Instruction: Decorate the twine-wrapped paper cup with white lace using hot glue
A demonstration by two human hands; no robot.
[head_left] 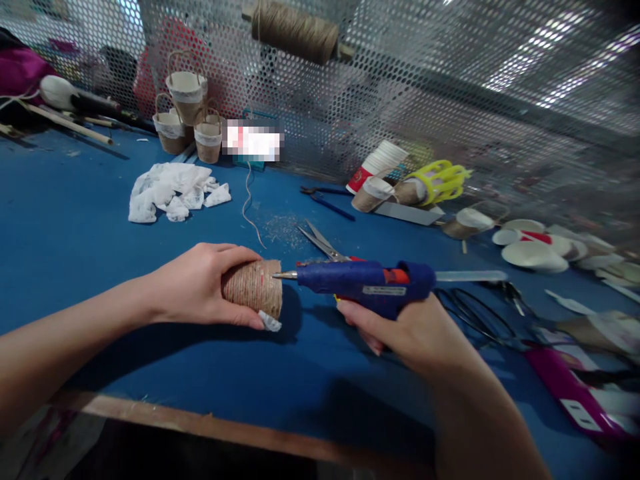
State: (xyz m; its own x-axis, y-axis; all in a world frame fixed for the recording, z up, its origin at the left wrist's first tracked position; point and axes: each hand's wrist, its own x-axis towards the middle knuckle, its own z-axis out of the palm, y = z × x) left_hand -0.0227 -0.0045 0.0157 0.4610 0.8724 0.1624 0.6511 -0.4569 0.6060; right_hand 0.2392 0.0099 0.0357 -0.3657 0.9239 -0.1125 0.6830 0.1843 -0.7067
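Blue glue gun (pixel 345 279), twine-wrapped cup (pixel 254 288), two hands (pixel 193 285) holding one each

Head view, facing forward-down, near table (pixel 75 213)

Craft workshop: glue gun (pixel 367 280), twine (pixel 294 32)

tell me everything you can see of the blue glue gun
The glue gun has a dark blue, plastic-looking body with a pale printed label and an orange-red patch. Its bare metal nozzle points left; a translucent stick juts from the back. The right hand grips it roughly level above the blue table, with the nozzle tip at the twine-wrapped cup in the left hand; whether they touch is unclear.
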